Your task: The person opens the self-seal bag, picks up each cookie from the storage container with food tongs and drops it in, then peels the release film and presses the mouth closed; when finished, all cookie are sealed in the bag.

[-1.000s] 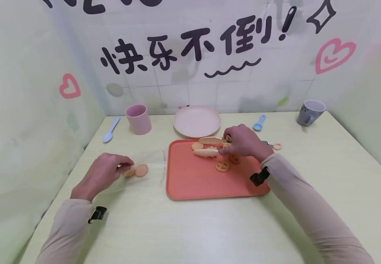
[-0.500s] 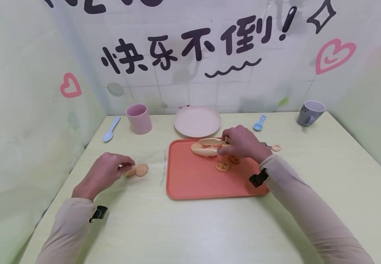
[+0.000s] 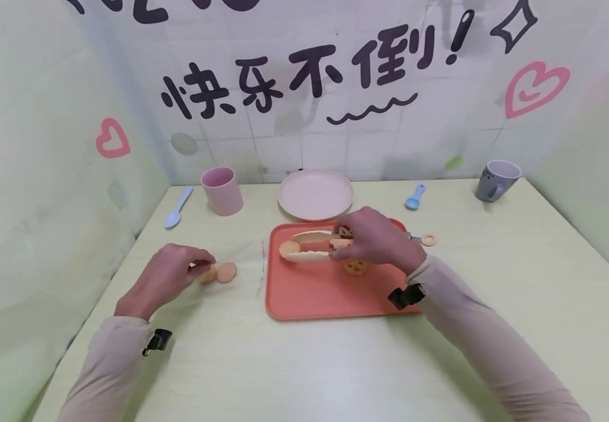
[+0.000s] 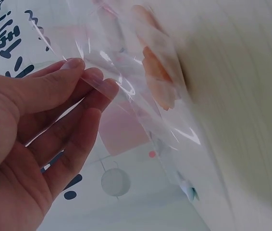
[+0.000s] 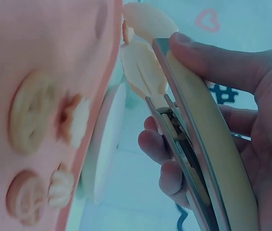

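Observation:
My left hand (image 3: pixel 164 275) pinches the edge of a clear plastic bag (image 4: pixel 121 77) with thumb and fingertips. Round tan biscuits (image 3: pixel 226 272) show through the film beside it in the head view. Over the orange-red tray (image 3: pixel 304 299), my right hand (image 3: pixel 380 237) grips metal tongs (image 3: pixel 312 256) with cream-coloured tips and handles. A round biscuit (image 3: pixel 289 250) sits between the tips, over the tray's left part. The right wrist view shows only a brown edge there. A pretzel-shaped biscuit (image 3: pixel 356 268) and other pieces lie on the tray, partly hidden by my right hand.
Behind the tray stand a pink plate (image 3: pixel 315 194) and a pink cup (image 3: pixel 222 191). A blue spoon (image 3: pixel 177 208) lies at the back left, a small blue scoop (image 3: pixel 414 197) at the back right. A grey mug (image 3: pixel 496 180) stands near the far right corner.
The tongs first narrow around the round biscuit, then my right hand moves left and slightly nearer, the biscuit travelling between the tips. My left hand stays almost still at the bag.

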A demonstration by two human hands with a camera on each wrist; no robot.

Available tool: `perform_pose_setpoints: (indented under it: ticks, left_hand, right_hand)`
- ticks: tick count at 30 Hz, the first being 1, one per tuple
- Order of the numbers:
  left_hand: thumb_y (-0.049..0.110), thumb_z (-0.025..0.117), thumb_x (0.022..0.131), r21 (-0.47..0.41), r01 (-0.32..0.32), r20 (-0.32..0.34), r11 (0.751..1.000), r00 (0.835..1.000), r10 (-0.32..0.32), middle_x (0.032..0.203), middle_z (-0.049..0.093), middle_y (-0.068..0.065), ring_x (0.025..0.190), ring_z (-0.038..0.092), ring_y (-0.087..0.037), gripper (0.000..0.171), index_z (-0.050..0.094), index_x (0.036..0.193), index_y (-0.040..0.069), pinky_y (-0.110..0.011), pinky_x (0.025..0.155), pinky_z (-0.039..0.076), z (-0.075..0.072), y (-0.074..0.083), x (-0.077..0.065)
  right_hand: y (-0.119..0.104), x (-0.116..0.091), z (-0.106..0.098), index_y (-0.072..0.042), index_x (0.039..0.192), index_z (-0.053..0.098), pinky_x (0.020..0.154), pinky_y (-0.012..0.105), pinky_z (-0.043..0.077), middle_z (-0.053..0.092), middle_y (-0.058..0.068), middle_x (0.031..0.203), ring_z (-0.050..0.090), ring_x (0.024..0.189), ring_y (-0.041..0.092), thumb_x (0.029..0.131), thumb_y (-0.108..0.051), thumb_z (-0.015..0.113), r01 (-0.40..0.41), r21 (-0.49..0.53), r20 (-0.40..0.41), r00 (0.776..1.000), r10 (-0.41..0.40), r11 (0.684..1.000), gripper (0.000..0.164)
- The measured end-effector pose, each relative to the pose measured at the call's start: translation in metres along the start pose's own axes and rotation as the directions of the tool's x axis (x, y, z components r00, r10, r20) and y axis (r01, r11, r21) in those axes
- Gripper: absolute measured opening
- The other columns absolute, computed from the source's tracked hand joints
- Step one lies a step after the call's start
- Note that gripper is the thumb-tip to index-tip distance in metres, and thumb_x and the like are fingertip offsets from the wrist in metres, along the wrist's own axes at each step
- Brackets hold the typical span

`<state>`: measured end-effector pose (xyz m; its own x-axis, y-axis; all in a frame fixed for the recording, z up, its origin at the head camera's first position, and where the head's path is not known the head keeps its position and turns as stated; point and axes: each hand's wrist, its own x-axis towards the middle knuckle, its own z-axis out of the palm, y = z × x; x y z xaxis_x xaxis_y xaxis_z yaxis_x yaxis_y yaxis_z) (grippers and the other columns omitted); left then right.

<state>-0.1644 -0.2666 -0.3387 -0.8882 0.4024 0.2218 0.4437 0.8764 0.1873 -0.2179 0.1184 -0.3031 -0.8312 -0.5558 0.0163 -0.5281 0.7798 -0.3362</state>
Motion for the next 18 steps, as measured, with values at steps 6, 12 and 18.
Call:
perform_pose_setpoints:
  ticks: [6, 12, 18]
  left_hand:
    - [0.0, 0.081, 0.08, 0.01, -0.011, -0.013, 1.0, 1.0, 0.011, 0.089, 0.079, -0.006, 0.08, 0.075, -0.022, 0.017, 0.08, 0.096, 0.007, -0.041, 0.073, 0.062, -0.001, 0.0, 0.001]
    - [0.001, 0.079, 0.081, 0.017, -0.01, -0.003, 1.0, 1.0, 0.01, 0.09, 0.079, -0.005, 0.08, 0.075, -0.021, 0.017, 0.08, 0.097, 0.007, -0.041, 0.073, 0.062, -0.001, -0.002, 0.002]
    - [0.001, 0.079, 0.081, 0.017, -0.009, -0.016, 1.0, 1.0, 0.009, 0.091, 0.08, -0.005, 0.081, 0.075, -0.022, 0.016, 0.08, 0.096, 0.007, -0.042, 0.073, 0.061, -0.002, -0.001, 0.001]
  right_hand:
    - [-0.015, 0.003, 0.004, -0.01, 0.096, 0.072, 0.065, 0.029, 0.045, 0.069, 0.005, 0.085, 0.054, 0.072, 0.015, 0.079, -0.038, 0.085, 0.08, 0.031, -0.016, 0.997, -0.08, 0.996, 0.035]
    - [-0.023, 0.013, 0.016, -0.008, 0.098, 0.072, 0.067, 0.029, 0.044, 0.065, 0.003, 0.082, 0.052, 0.073, 0.015, 0.079, -0.034, 0.085, 0.131, 0.101, -0.017, 0.991, -0.13, 0.986, 0.034]
    - [-0.034, 0.024, 0.032, -0.01, 0.098, 0.074, 0.07, 0.028, 0.049, 0.067, -0.003, 0.083, 0.056, 0.075, 0.014, 0.077, -0.032, 0.087, 0.124, 0.154, -0.02, 0.992, -0.122, 0.98, 0.033]
